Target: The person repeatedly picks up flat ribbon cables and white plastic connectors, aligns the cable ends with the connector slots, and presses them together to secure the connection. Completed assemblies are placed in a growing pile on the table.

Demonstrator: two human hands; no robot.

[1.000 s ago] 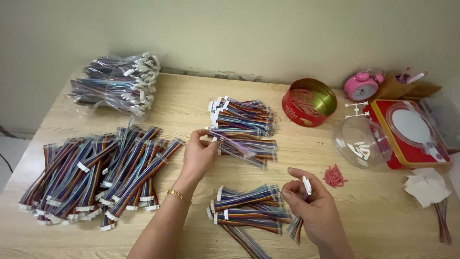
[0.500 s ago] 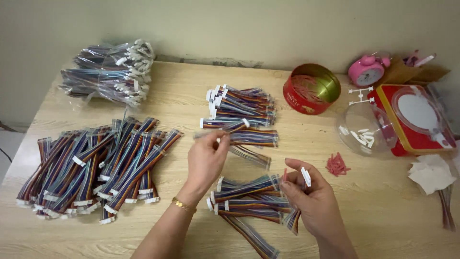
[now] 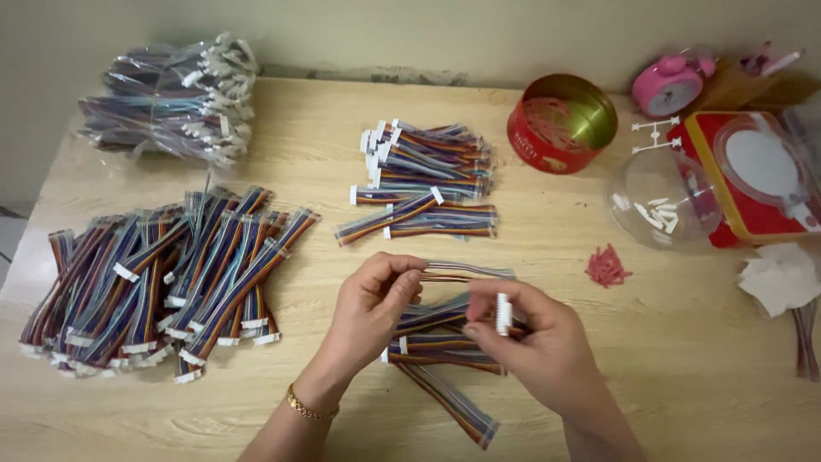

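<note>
My left hand (image 3: 369, 304) pinches one end of a thin rainbow ribbon cable (image 3: 466, 272) just above the table. My right hand (image 3: 534, 338) grips a white connector (image 3: 503, 314) between thumb and fingers. Under both hands lies a small heap of rainbow ribbon cables (image 3: 436, 355). A neat stack of the same cables (image 3: 423, 175) sits further back at the table's middle.
A big spread of ribbon cables (image 3: 162, 278) covers the left side; bagged cables (image 3: 171, 98) lie at the back left. A red round tin (image 3: 562, 122), clear bowl with white connectors (image 3: 663, 201), red rubber bands (image 3: 607, 265), pink clock (image 3: 667, 85) and red box (image 3: 753, 175) stand right.
My left hand pulled back from the far stack toward me with one cable. My right hand rose and moved left, so both hands meet over the near heap.
</note>
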